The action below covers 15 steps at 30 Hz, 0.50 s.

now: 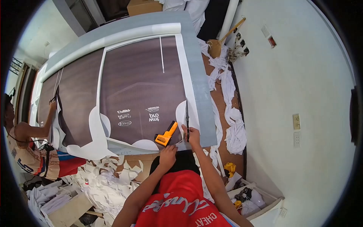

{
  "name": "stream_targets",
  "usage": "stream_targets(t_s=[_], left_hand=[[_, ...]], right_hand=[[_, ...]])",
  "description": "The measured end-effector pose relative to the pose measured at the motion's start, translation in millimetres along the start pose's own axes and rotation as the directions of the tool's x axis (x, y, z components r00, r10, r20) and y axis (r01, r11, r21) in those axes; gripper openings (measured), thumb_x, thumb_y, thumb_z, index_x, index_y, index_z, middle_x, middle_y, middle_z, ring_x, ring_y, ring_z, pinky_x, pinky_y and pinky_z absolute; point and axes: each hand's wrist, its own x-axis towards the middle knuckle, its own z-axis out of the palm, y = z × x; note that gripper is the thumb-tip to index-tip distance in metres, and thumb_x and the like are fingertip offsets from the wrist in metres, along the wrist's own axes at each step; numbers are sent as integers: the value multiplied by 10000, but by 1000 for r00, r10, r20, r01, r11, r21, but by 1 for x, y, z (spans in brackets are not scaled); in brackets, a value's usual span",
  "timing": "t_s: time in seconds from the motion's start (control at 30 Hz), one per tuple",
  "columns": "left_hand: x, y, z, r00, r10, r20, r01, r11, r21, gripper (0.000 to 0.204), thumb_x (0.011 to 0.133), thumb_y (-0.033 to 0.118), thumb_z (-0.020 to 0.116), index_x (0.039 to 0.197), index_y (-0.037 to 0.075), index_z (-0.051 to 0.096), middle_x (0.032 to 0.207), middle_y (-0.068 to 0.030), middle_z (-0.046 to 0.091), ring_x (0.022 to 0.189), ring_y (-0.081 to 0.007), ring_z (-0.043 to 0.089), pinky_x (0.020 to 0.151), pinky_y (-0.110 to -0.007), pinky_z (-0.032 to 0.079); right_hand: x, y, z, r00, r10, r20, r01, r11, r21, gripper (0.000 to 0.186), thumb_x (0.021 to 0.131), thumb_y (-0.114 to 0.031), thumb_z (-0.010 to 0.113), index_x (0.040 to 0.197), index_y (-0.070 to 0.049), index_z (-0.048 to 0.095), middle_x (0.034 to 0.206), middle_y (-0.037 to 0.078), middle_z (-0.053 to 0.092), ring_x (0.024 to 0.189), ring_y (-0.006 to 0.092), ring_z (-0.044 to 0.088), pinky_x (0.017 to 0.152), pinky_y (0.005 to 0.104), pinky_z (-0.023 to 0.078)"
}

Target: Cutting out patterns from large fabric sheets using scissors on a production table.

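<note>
My right hand [192, 137] grips a pair of scissors [187, 119], the long blades pointing away from me along the right border of a dark brown printed sheet [140, 94] with white edges. At the table's near edge, my left hand [168, 156] is closed on the sheet's near edge; its fingertips are partly hidden. Just beyond that hand, a yellow-and-black hand tool [165, 134] lies on the print. White curved shapes [145, 144] and small white logos [154, 117] are printed on the sheet.
A co-worker [32, 140] at the left cuts the sheet's other part with scissors [56, 92]. A white roll [143, 30] lies across the table's [206, 109] far side. Paper scraps [113, 185] cover the floor. Right stand crumpled white cloth [235, 132], a wooden-handled scoop [215, 47] and a bin [274, 200].
</note>
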Motion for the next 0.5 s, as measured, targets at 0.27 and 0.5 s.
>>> stream_targets(t_s=[0.27,0.5], left_hand=[[-1,9,-8,996,-87,35,88,996,-23,216,757,63,587,967,40,636,1096,-106,618,963,-295,587,819,-396,481],[7,5,-14,984,-153,94,163,979,-120,181,779,125,596,934,44,646,1078,-103,629,951,-282,603,810,-389,497]], right_hand=[[36,-43,-6,1000,-11,29,17,981,-193,517,753,-487,745,535,-90,495,463,-20,447,380,90,436,387,250,339],[87,-69,3,998,-22,55,31,985,-172,554,733,-499,757,506,-83,471,454,0,447,373,107,440,384,271,339]])
